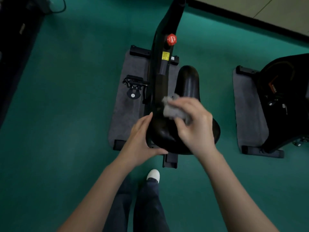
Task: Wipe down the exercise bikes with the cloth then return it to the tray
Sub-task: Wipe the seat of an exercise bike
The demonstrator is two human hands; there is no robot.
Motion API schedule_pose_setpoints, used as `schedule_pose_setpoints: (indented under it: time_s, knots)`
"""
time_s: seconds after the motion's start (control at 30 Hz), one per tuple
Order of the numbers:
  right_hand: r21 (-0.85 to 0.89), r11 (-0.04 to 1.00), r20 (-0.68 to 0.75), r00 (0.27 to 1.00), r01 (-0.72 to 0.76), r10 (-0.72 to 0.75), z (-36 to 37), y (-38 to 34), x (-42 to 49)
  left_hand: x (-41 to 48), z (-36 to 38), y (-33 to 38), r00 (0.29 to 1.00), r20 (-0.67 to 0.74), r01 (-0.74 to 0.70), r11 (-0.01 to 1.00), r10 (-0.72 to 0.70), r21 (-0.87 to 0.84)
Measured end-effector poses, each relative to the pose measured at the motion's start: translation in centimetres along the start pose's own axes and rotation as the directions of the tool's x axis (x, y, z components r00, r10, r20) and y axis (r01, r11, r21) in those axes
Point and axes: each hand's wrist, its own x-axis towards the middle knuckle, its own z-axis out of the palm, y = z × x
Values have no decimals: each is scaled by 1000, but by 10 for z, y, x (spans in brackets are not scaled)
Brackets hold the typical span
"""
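Grey cloth [173, 111] on bike saddle [189, 81]
Right hand [195, 124] grips it; straight-fingered left hand [140, 141] steadies the rim. Best overlap strokes toward the nose.

grey cloth [173, 111] on a black saddle [189, 84]; red knob [171, 39] and yellow label [165, 56] on the black frame [160, 64]; grey mat [123, 104]; teal floor [66, 97]; white shoe [153, 175].

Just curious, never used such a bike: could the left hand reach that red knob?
Probably yes. The left hand rests open against the saddle, holding nothing, and nothing blocks the way to the red knob up the frame; the right hand, gripping the cloth, is aside.
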Motion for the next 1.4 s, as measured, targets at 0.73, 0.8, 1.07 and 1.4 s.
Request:
schedule_pose_setpoints:
  time_s: [0.73,0.8,1.07,1.4]
  knots:
    - [185,964,258,937,193,-237,-16,10,-45,-6,12,-9,996,-49,66,984,-75,-168]
    - [173,971,218,955,165,-201,-24,10,-38,-5,11,-7,997,-30,73,988,-78,-135]
    - [76,978,123,971,195,-203,-4,13,-14,-4,14,-8,995,-31,88,992,-91,-96]
    - [372,828,368,752,420,-547,-9,28,9,-11,24,-13,979,-165,100,985,-122,-137]
